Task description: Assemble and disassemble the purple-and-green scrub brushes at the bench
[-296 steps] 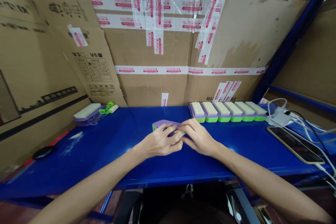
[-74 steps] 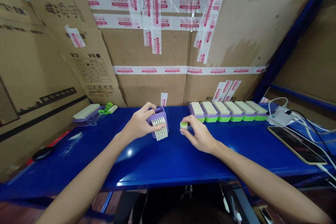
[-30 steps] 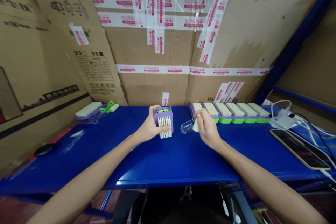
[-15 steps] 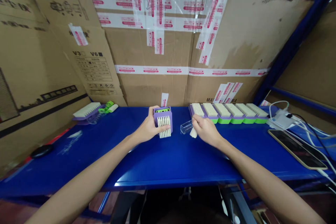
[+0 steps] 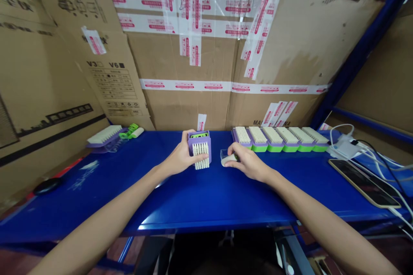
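My left hand (image 5: 179,155) is closed around a purple brush (image 5: 200,137), its cream bristles facing me and a green part showing inside the top of its housing. To the right, just above the table, my right hand (image 5: 253,162) pinches a small cream piece with a clear plastic part (image 5: 227,160); my fingers hide much of it. A gap separates the two hands. Behind my right hand stands a row of several purple and green brushes (image 5: 274,141) with their bristles up.
On the blue table (image 5: 206,202), a purple brush (image 5: 105,135) and green and cream parts (image 5: 130,131) lie at back left. A black round object (image 5: 47,186) is at the left edge. At right are a phone (image 5: 363,182) and white cables (image 5: 346,148). Cardboard (image 5: 190,107) walls the back.
My right hand has turned, so the small cream and clear piece now points left instead of down. My left hand holds the brush almost as before.
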A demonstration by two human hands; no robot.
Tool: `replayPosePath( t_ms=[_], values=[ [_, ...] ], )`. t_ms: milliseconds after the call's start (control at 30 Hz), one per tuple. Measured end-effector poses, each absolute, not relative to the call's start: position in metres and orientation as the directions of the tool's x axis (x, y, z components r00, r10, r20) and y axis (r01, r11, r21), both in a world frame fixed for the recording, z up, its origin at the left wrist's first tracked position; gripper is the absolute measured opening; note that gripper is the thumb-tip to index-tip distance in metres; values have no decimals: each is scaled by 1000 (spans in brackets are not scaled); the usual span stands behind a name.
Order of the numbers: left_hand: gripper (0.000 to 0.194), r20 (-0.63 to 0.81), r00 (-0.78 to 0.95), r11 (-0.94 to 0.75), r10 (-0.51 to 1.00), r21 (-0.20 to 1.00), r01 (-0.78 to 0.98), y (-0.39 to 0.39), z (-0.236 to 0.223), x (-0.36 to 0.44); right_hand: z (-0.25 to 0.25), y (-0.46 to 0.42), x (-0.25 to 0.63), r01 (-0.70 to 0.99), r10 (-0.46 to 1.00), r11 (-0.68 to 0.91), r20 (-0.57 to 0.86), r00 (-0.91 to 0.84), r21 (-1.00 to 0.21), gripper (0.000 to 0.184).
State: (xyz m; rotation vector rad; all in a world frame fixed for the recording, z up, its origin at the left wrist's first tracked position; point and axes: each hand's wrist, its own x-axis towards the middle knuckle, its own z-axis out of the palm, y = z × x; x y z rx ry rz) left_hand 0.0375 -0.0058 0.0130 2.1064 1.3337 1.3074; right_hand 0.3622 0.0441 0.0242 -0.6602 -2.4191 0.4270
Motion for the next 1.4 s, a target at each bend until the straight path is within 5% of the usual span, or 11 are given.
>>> replayPosePath(
  t_ms=[300, 500, 867, 1400],
  values=[
    [88, 531, 154, -520, 833, 659, 544, -5, 14, 38, 28, 47, 366, 390, 431, 902, 422, -798, -183, 24],
    [92, 487, 138, -477, 863, 689, 545, -7, 15, 38, 27, 49, 368, 366, 385, 922, 397, -833, -126, 15],
    [95, 485, 159, -492, 860, 705, 512, -8, 17, 38, 25, 51, 370, 447, 462, 884, 407, -788, -137, 46],
    [97, 493, 169, -501, 853, 686, 527, -7, 16, 37, 25, 53, 371, 427, 462, 887, 317, -828, -177, 11]
  ],
)
